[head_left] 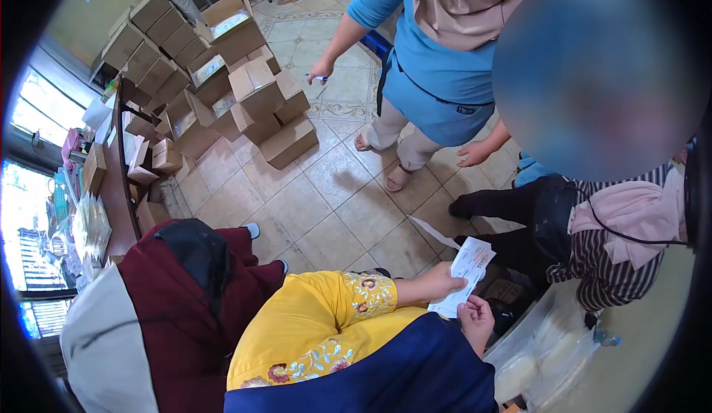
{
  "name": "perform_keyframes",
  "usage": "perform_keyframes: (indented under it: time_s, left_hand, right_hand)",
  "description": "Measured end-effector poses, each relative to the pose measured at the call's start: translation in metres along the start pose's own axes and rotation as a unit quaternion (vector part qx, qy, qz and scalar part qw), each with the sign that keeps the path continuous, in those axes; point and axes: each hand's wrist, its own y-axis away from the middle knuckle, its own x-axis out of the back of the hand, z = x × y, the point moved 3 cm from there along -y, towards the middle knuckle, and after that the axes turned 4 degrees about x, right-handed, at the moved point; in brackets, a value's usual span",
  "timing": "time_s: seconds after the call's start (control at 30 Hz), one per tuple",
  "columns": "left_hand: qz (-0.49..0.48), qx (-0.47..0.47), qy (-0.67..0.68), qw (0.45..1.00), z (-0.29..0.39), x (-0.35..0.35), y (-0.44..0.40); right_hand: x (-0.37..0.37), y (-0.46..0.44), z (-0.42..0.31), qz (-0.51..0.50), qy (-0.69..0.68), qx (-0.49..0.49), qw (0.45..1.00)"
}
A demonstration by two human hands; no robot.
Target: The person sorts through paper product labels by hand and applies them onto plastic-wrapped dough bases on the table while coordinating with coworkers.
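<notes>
My left hand [442, 282] reaches in from a yellow embroidered sleeve and pinches white printed paper slips [470, 259], its thumb lying on top. Close below, my right hand [477, 319] has its fingers curled at the slips' lower edge and is closed on them. The print is too small to read. A thin white paper strip [432, 230] sticks out beyond the slips, and I cannot tell whether it is joined to them. Dark navy cloth [386, 365] covers the near part of my body.
Several cardboard boxes [289, 142] are stacked on the tiled floor at left. A person in blue [437, 79] stands ahead holding a pen [317, 78]. At right is a person in striped sleeves [619, 264]; a person in maroon [185, 324] is at left. Clear plastic bags [549, 346] lie lower right.
</notes>
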Motion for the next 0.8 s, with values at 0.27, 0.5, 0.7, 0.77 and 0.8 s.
perform_keyframes:
  time_s: [0.27,0.5,0.7,0.77,0.8]
  left_hand:
    - [0.033,-0.015,-0.029,0.999,-0.003,-0.021,-0.008]
    - [0.081,-0.051,-0.039,0.995,0.013,-0.008,-0.008]
    - [0.166,-0.113,0.094,0.975,0.042,0.071,0.012]
    - [0.192,-0.142,0.110,0.965,0.071,0.099,0.028]
    - [0.207,-0.141,0.098,0.963,0.083,0.117,0.034]
  right_hand:
    - [0.030,-0.018,0.006,-0.033,0.005,-0.002,0.999]
    - [0.016,-0.046,-0.002,-0.091,-0.004,-0.029,0.995]
    - [-0.074,-0.093,-0.028,-0.226,0.079,-0.002,0.971]
    - [-0.115,-0.109,-0.033,-0.258,0.096,0.007,0.961]
    - [-0.136,-0.116,-0.036,-0.273,0.105,0.009,0.956]
